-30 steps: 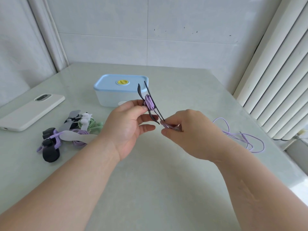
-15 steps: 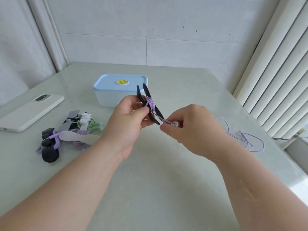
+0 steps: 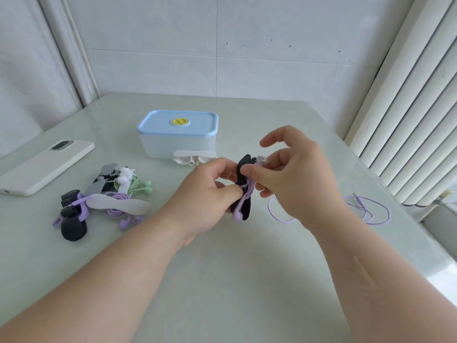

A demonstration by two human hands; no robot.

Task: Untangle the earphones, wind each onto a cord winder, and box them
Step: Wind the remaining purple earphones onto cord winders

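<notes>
Our left hand pinches the near-upright winder, our right hand pinches the cord against it, and the slack trails off on the right hand's side

The near surface is left open, while the way is blocked leftward by wound earphones and behind by the box.

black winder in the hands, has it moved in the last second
Yes. The winder has shifted right and down in the view, toward the person. Earlier it overlapped the right front corner of the box; now it sits clear of it.
</notes>
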